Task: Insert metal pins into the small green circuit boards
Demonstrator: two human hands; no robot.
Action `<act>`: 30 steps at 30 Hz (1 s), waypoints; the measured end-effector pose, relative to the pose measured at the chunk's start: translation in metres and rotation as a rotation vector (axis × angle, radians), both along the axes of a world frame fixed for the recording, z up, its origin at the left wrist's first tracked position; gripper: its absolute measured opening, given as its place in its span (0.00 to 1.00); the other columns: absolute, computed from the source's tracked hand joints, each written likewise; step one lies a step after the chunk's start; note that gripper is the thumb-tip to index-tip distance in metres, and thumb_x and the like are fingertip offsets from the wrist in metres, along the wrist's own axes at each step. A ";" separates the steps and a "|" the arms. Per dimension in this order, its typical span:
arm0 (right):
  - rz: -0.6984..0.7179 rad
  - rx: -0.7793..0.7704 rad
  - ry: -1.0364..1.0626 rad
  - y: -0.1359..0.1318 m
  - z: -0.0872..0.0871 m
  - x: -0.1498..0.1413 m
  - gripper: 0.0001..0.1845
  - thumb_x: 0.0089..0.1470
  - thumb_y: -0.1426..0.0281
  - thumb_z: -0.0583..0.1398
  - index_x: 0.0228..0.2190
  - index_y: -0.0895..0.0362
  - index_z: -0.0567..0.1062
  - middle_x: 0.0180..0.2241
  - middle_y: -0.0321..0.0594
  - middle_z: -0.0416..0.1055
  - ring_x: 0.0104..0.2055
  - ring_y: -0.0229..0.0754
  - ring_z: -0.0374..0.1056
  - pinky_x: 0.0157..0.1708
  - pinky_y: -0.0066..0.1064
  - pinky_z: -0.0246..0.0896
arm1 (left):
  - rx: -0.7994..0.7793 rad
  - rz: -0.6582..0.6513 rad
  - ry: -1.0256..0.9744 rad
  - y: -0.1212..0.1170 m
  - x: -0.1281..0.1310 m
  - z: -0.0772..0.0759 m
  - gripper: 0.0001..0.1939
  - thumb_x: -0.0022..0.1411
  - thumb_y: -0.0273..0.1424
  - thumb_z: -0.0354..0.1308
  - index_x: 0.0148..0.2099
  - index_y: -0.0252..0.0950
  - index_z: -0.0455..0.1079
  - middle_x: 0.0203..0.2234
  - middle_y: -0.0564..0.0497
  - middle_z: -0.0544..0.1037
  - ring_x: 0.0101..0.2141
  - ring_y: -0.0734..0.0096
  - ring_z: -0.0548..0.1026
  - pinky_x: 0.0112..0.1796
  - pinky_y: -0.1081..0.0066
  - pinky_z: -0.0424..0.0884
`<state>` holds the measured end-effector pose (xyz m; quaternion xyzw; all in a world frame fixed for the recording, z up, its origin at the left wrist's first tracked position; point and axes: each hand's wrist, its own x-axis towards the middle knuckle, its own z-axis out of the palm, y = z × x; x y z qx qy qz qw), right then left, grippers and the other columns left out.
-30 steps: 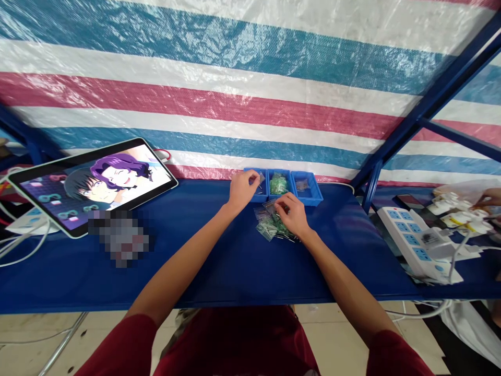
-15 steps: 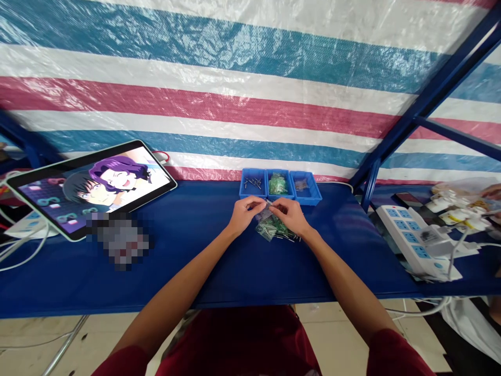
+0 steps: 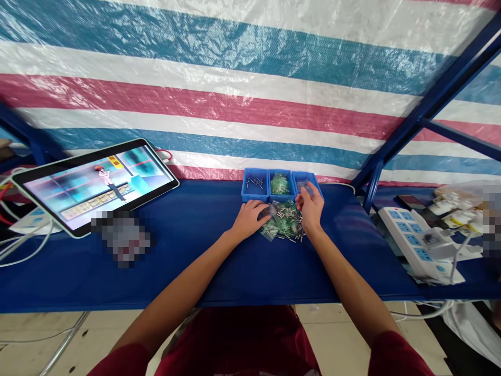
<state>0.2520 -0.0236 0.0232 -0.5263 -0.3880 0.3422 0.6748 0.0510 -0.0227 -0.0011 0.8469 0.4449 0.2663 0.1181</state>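
Note:
My left hand (image 3: 249,220) rests at the left side of a pile of small metal pins and green packets (image 3: 285,223). Its fingers are closed on a small clear plastic bag (image 3: 267,212). At the front of the right blue bin (image 3: 319,191) is my right hand (image 3: 311,208), fingers curled together; whatever is between them is too small to make out. This bin's small contents are partly hidden by the hand. The middle blue bin (image 3: 282,198) holds green pieces (image 3: 279,184), and the left blue bin (image 3: 255,198) has several metal pins (image 3: 255,183).
A tablet (image 3: 97,185) playing a cartoon leans at the left, with a blurred-out item (image 3: 125,240) in front. On the right lie a white power strip (image 3: 413,243) and white bottle-like items (image 3: 450,203). A blue metal frame (image 3: 376,183) rises behind the blue table (image 3: 235,279).
My hands have moved apart. The right one went right and up to the right bin, while the left stayed by the pile with the clear bag. The tablet's picture differs.

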 end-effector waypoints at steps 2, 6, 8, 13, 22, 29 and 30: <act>0.030 0.030 -0.152 -0.003 0.000 -0.003 0.28 0.52 0.59 0.59 0.52 0.59 0.67 0.19 0.30 0.65 0.17 0.35 0.56 0.17 0.28 0.52 | 0.007 -0.013 0.055 0.000 0.001 -0.002 0.16 0.64 0.36 0.57 0.52 0.38 0.72 0.48 0.44 0.75 0.49 0.55 0.69 0.48 0.59 0.63; 0.094 0.024 -0.489 -0.007 0.000 -0.009 0.14 0.53 0.62 0.56 0.37 0.58 0.76 0.19 0.35 0.67 0.21 0.39 0.63 0.23 0.31 0.58 | 0.026 -0.027 0.067 0.000 0.002 -0.001 0.13 0.63 0.34 0.58 0.50 0.38 0.73 0.45 0.45 0.77 0.47 0.57 0.70 0.46 0.60 0.63; 0.143 0.012 -0.641 -0.005 0.002 -0.011 0.13 0.53 0.64 0.56 0.32 0.58 0.77 0.19 0.36 0.69 0.22 0.41 0.65 0.26 0.32 0.59 | 0.039 -0.037 0.058 -0.001 0.001 0.000 0.11 0.63 0.31 0.58 0.48 0.37 0.73 0.44 0.46 0.78 0.45 0.58 0.72 0.44 0.61 0.63; 0.174 0.057 -0.899 0.007 0.010 -0.014 0.12 0.54 0.66 0.54 0.31 0.57 0.77 0.22 0.39 0.74 0.23 0.41 0.67 0.29 0.31 0.59 | 0.069 -0.016 0.019 0.003 0.001 0.008 0.07 0.63 0.25 0.55 0.40 0.36 0.75 0.36 0.47 0.80 0.40 0.61 0.74 0.42 0.62 0.64; 0.274 0.263 -0.914 -0.001 0.001 -0.011 0.18 0.62 0.58 0.52 0.41 0.57 0.75 0.33 0.43 0.73 0.24 0.39 0.64 0.29 0.32 0.62 | -0.098 -0.021 -0.611 0.011 0.006 0.018 0.10 0.65 0.34 0.53 0.40 0.35 0.73 0.32 0.50 0.79 0.31 0.69 0.76 0.35 0.72 0.70; 0.402 0.328 -0.898 -0.007 -0.007 -0.009 0.14 0.61 0.59 0.55 0.32 0.56 0.74 0.29 0.40 0.69 0.26 0.39 0.63 0.28 0.31 0.60 | -0.171 -0.049 -0.691 0.003 0.003 0.005 0.12 0.64 0.37 0.55 0.41 0.35 0.74 0.30 0.50 0.78 0.23 0.74 0.72 0.29 0.74 0.69; 0.423 0.334 -0.897 -0.007 -0.007 -0.009 0.14 0.61 0.60 0.55 0.32 0.56 0.74 0.28 0.39 0.69 0.26 0.38 0.63 0.28 0.31 0.60 | -0.168 -0.052 -0.701 0.003 0.003 0.006 0.13 0.64 0.37 0.54 0.42 0.35 0.74 0.32 0.49 0.78 0.24 0.74 0.72 0.29 0.74 0.69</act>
